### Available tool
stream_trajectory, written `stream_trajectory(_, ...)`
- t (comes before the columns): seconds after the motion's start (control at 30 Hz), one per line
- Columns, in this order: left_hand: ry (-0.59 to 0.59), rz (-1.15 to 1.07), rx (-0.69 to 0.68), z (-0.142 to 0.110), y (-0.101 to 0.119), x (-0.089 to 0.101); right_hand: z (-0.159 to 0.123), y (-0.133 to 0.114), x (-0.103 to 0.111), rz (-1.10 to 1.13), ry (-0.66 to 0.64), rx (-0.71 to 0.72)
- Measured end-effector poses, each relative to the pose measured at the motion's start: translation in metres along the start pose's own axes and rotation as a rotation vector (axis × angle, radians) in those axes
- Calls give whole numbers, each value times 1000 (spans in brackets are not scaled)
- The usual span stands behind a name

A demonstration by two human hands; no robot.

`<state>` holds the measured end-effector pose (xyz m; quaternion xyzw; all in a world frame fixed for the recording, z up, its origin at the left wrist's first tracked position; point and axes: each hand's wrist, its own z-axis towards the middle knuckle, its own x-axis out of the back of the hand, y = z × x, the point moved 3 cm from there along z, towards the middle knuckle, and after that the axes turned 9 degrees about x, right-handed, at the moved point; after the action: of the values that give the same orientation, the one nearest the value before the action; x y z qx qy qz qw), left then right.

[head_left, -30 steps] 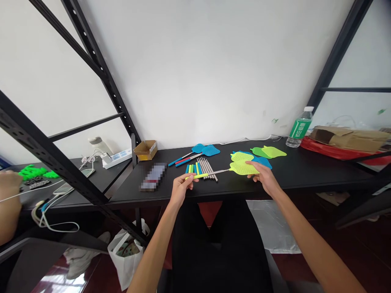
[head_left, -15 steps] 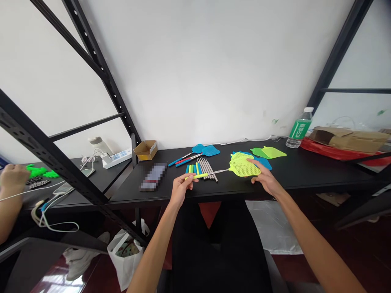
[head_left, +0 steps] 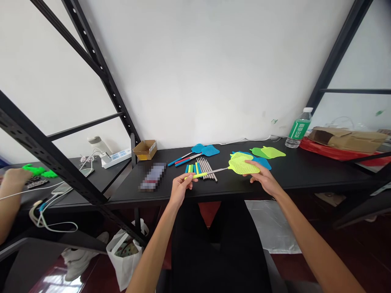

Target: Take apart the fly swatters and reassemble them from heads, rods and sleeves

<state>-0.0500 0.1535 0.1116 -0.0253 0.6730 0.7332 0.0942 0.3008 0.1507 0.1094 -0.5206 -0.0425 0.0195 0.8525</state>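
A yellow-green fly swatter (head_left: 243,166) is held level above the front of the black table, its metal rod joining the handle to the mesh head. My left hand (head_left: 181,188) is closed around the handle. At the other end, my right hand (head_left: 263,177) grips the right edge of the mesh head. Below the rod lie several metal rods (head_left: 208,167) and several coloured handles (head_left: 192,168). Behind the held head are loose blue and yellow-green heads (head_left: 265,162), partly covered. Swatters with blue heads (head_left: 210,150) rest near the wall.
A blurred-out phone (head_left: 153,176) and a small cardboard box (head_left: 145,149) are at the left. Green heads (head_left: 273,152) lie at the back right, near a water bottle (head_left: 298,129). Black shelf posts (head_left: 117,95) frame the table. Another person's hand (head_left: 16,181) is at far left.
The swatter's mesh head has tilted slightly, with my right hand moving up a little along with it. My left hand keeps its hold on the handle.
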Motion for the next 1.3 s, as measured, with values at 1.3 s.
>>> stream_trajectory(1.3, 10, -7, 23, 1, 0, 0, 5, 14, 6, -55, 188, 3)
